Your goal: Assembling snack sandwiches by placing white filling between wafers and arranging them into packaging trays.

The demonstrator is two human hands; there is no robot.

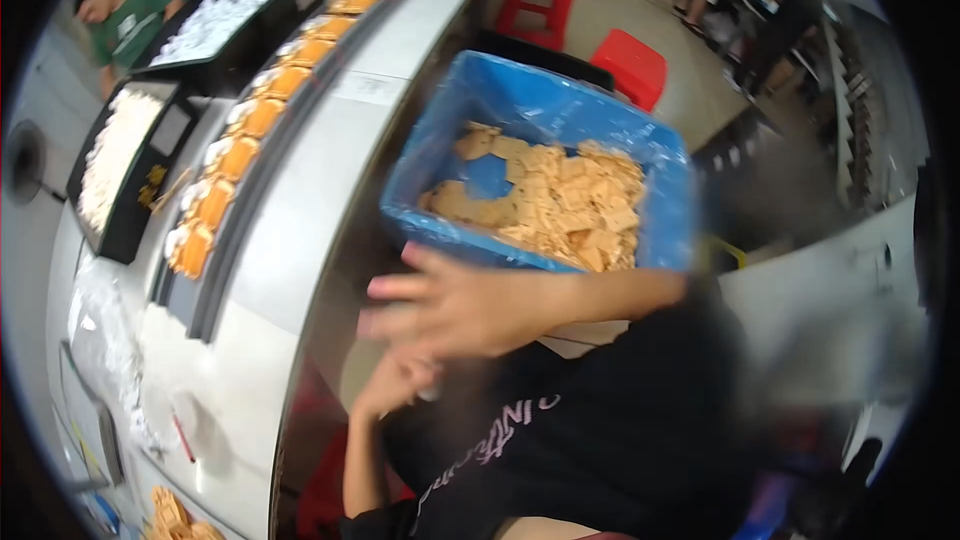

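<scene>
My right hand (450, 310) reaches across in front of my body, slightly blurred, with its fingers spread toward the worktable and nothing seen in them. Just below it is my left hand (400, 380), its fingers curled in. A small pale spot shows at its fingertips, too small to make out. Beyond the right forearm stands a blue bin (560, 90) lined with clear plastic. Flat light-orange pieces (590, 195) lie heaped in it, mostly to the right. Neither hand touches them.
On the white table (300, 210), a dark rail (250, 190) carries a row of orange pieces with white bits. Black boxes (125, 195) hold small white pieces. A red pen (183, 438) lies nearer. Red stools (632, 65) stand behind the bin. A person in green (135, 15) is across the table.
</scene>
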